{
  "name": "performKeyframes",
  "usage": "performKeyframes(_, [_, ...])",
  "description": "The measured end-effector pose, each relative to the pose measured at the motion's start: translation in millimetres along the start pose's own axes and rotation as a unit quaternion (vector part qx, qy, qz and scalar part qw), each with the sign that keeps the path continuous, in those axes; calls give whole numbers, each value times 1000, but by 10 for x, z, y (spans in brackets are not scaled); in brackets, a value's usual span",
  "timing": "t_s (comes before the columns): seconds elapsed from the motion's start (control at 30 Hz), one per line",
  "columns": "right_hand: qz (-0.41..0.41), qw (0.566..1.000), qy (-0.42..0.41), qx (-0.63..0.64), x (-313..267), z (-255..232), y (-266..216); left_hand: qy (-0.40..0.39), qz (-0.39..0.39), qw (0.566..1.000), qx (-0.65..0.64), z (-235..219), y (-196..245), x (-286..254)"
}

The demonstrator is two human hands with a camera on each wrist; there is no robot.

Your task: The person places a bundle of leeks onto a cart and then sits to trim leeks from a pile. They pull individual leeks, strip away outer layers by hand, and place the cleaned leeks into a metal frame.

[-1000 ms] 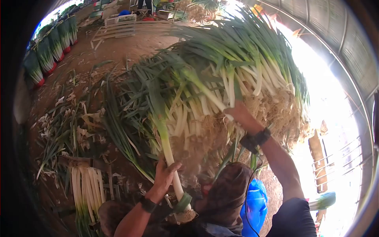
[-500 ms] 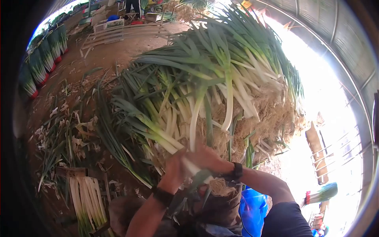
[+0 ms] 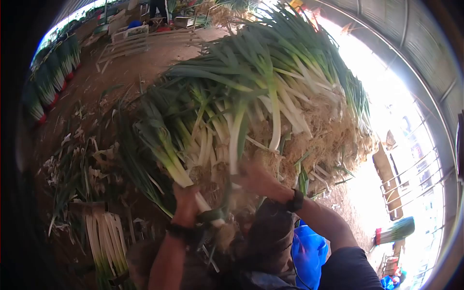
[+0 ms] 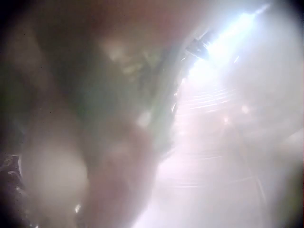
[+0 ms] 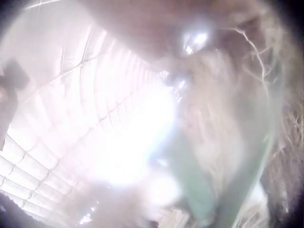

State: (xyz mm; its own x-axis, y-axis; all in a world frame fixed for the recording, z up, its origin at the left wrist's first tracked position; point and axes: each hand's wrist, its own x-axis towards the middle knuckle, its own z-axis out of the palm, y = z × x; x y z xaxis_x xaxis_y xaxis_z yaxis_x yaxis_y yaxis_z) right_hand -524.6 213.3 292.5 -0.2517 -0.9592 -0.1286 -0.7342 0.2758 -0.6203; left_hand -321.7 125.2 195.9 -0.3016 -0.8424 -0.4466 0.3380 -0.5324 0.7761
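My left hand (image 3: pixel 187 203) grips a leek (image 3: pixel 174 166) by its white stalk. Its green leaves slant up to the left over the pile, and its roots hang below, over my lap. A green leaf strip (image 3: pixel 212 214) crosses the stalk near the roots. My right hand (image 3: pixel 261 182) is blurred, its fingertips at the lower end of another leek (image 3: pixel 235 145) lying against the pile; I cannot tell whether it holds that stalk. Green leaves (image 5: pixel 194 180) and pale roots show close up in the right wrist view. The left wrist view is mostly blur.
A big pile of leeks (image 3: pixel 299 67) lies ahead, its roots (image 3: pixel 319 130) facing me. Trimmed stalks (image 3: pixel 104 237) stand at lower left, near scattered leaf waste (image 3: pixel 72 179). Something blue (image 3: pixel 308 251) is beside my leg. Tied bundles (image 3: pixel 53 92) line the far left; another bundle (image 3: pixel 396 231) lies right.
My right hand came down from the pile to the leek in my left hand, then moved slightly away to the right. My left hand has shifted left with its leek, which tilts more now.
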Motion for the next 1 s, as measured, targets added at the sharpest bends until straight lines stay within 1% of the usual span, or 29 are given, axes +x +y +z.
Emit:
performKeyframes(0.03, [-88, 984, 7, -156, -8, -15, 94, -2, 3, 1000, 3, -92, 10, 12])
performKeyframes(0.07, [-94, 984, 8, -152, -46, -131, -10, 1, 15, 1000, 12, -208, 13, 13])
performKeyframes(0.1, [-137, 949, 181, -221, -114, -327, -203, 4, 24, 1000, 20, -281, 21, -9])
performKeyframes(0.13, [-171, 877, 349, -284, -141, -498, -300, 4, 48, 999, 22, -254, 136, -143])
performKeyframes(0.17, [-175, 875, 351, -285, -19, -568, -130, 3, 52, 998, 19, -252, 167, -190])
performKeyframes(0.23, [-57, 867, 419, -262, 380, -533, 417, 11, 56, 998, 22, -280, 188, -278])
performKeyframes(0.27, [-59, 867, 420, -261, 495, -497, 517, 11, 58, 998, 21, -273, 224, -339])
performKeyframes(0.3, [-40, 929, 360, -82, 593, -472, 544, -1, 62, 998, 22, -246, 265, -407])
performKeyframes(0.33, [-18, 954, 284, 99, 650, -452, 587, -13, 65, 998, 24, -217, 296, -471])
performKeyframes(0.37, [-17, 953, 284, 100, 641, -456, 540, -14, 65, 998, 25, -188, 316, -523])
performKeyframes(0.43, [68, 981, 182, 16, 639, -427, 428, -26, 117, 992, 41, -146, 365, -583])
performKeyframes(0.47, [61, 982, 176, 16, 625, -355, 328, -18, 120, 992, 38, -155, 401, -591])
performKeyframes(0.5, [-31, 976, 149, -157, 490, -235, 269, -42, 124, 991, 33, -164, 407, -616])
performKeyframes(0.53, [-117, 932, 118, -323, 303, -120, 242, -71, 124, 989, 31, -153, 378, -654])
performKeyframes(0.57, [-115, 932, 117, -324, 156, 23, 150, -71, 122, 990, 30, -128, 339, -669])
performKeyframes(0.6, [-146, 954, 184, -184, 43, 226, 11, -87, 129, 987, 40, -119, 294, -662])
performKeyframes(0.63, [-176, 954, 241, -34, -46, 399, -110, -95, 136, 985, 53, -142, 252, -662])
performKeyframes(0.67, [-180, 956, 232, -24, -143, 503, -194, -98, 149, 984, 23, -125, 166, -680])
performKeyframes(0.7, [-99, 983, 152, 24, -245, 593, -252, -104, 131, 986, -11, -117, 77, -688])
performKeyframes(0.73, [-15, 995, 69, 67, -329, 682, -267, -104, 109, 988, -8, -133, 3, -699])
performKeyframes(0.77, [-15, 996, 63, 68, -355, 818, -180, -109, 88, 990, -9, -142, -51, -703])
performKeyframes(0.8, [-61, 997, 34, 38, -358, 963, -69, -106, 85, 991, -10, -154, -97, -708])
performKeyframes(0.83, [-107, 994, 8, 8, -385, 1092, 48, -120, 50, 991, -18, -161, -137, -717])
performKeyframes(0.87, [-106, 994, 6, 10, -467, 1138, 14, -133, 16, 991, -25, -173, -160, -733])
performKeyframes(0.9, [-126, 991, 30, 7, -566, 1158, -88, -130, 14, 991, -22, -179, -133, -776])
performKeyframes(0.93, [-148, 988, 54, 3, -659, 1180, -179, -119, -12, 992, -41, -183, -103, -831])
performKeyframes(0.97, [-149, 987, 54, 5, -724, 1209, -241, -110, -37, 991, -61, -173, -78, -867])
performKeyframes(1.0, [-99, 991, 8, 95, -786, 1225, -290, -112, -36, 991, -60, -174, -66, -876])
